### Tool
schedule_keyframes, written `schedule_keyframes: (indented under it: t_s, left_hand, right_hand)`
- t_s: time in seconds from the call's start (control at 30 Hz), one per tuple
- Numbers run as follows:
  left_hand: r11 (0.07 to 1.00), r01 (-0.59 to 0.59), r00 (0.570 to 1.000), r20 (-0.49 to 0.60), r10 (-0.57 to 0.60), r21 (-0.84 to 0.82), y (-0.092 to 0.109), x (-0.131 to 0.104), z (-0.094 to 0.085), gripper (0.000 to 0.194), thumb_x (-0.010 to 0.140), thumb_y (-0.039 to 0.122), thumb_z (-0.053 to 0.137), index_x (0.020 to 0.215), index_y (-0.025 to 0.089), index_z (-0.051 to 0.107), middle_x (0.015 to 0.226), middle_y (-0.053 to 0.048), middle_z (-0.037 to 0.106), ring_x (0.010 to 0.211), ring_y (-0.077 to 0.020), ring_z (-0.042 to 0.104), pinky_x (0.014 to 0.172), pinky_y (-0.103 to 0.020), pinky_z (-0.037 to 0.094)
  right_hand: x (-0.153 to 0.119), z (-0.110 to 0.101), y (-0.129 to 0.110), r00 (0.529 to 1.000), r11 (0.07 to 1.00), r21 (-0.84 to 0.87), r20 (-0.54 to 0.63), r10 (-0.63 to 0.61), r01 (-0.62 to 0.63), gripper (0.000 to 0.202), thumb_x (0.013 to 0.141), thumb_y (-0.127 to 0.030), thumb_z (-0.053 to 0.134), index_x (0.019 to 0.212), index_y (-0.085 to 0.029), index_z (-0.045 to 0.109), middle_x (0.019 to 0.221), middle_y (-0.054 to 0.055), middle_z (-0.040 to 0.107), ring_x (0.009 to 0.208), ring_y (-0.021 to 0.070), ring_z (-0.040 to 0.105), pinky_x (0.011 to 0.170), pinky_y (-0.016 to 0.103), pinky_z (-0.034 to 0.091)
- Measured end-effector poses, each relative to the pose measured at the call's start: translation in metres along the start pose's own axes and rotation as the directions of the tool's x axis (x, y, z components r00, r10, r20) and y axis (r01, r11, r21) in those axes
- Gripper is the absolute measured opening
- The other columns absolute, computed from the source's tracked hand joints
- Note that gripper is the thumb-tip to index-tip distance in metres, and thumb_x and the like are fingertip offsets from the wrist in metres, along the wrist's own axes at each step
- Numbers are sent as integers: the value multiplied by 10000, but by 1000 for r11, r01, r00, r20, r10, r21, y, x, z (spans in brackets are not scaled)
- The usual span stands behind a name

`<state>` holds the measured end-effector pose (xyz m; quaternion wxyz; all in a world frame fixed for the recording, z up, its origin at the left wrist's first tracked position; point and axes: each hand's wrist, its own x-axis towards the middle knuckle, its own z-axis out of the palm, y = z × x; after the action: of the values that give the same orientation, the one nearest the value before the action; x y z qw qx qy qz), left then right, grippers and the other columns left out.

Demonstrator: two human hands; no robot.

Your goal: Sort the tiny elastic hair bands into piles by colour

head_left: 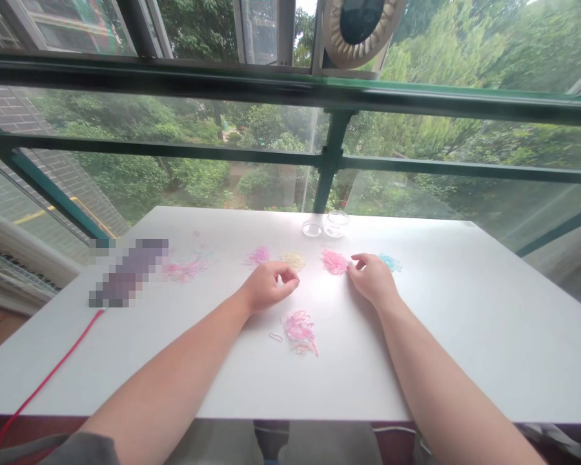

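My left hand [271, 287] hovers over the middle of the table, its thumb and forefinger curled into a pinch; anything between the tips is too small to make out. Just behind it lie a purple pile [259, 256] and a pale yellow pile [293, 259] of small thin loops, perhaps rubber bands. At the right edge of a bright pink pile [334, 261] is my right hand [372, 278], its thumb and forefinger slightly apart. A teal pile [390, 261] lies beyond that hand. Nearer me, between my forearms, sits a mixed pink and lilac pile [300, 327], with one loose loop [275, 337] beside it.
Toward the back of the white table [465, 336] stand a clear round container [337, 224] and a clear round lid or dish [312, 229]. Another pinkish pile [184, 268] lies left, near a blurred-out object [130, 274] with a red cable [58, 371]. A green railing [223, 154] and glass stand behind.
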<state>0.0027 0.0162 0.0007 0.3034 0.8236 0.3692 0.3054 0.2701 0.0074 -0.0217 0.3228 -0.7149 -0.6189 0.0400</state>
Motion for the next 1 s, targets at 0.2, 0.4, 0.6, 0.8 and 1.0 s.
schedule_keyframes:
  t_s: [0.2, 0.4, 0.6, 0.8, 1.0]
  left_hand:
    - [994, -54, 996, 73, 47, 97, 1, 1, -4, 131, 761, 240, 535, 739, 171, 645, 756, -22, 657, 695, -125, 571, 631, -238, 415]
    - [979, -82, 984, 170, 50, 188, 6, 1, -8, 119, 751, 236, 555, 750, 174, 657, 767, -21, 652, 691, -131, 557, 660, -246, 423]
    - [984, -30, 966, 258, -17, 175, 4, -1, -11, 197, 736, 189, 561, 893, 184, 679, 854, -37, 655, 698, -124, 558, 643, -232, 423]
    - [978, -115, 944, 326, 53, 175, 9, -1, -18, 167, 708, 151, 559, 817, 166, 685, 838, -36, 657, 649, -109, 539, 626, -232, 418]
    - [975, -145, 941, 327, 83, 169, 9, 0, -21, 165, 695, 136, 547, 774, 157, 690, 747, -21, 661, 633, -109, 550, 601, -221, 409]
  right_hand:
    - [0, -6, -4, 999, 992, 122, -16, 46, -43, 376, 732, -139, 454, 1095, -166, 546, 856, 59, 666, 633, 162, 549, 657, 313, 416]
    - [-10, -19, -31, 996, 955, 283, 1, -88, 84, 140, 768, -240, 508, 846, -158, 590, 713, 43, 617, 587, 138, 513, 576, 270, 401]
    - [-28, -21, -50, 759, 906, 339, 511, -404, 254, 147, 772, -275, 545, 733, -178, 649, 612, 5, 614, 547, 116, 516, 532, 242, 389]
    - [-35, -21, -57, 665, 882, 346, 581, -468, 319, 132, 742, -227, 578, 766, -205, 705, 657, 5, 666, 557, 114, 540, 546, 239, 402]
    - [-42, -20, -65, 619, 853, 342, 587, -522, 395, 168, 709, -178, 595, 821, -217, 714, 633, -13, 640, 529, 104, 512, 531, 229, 387]
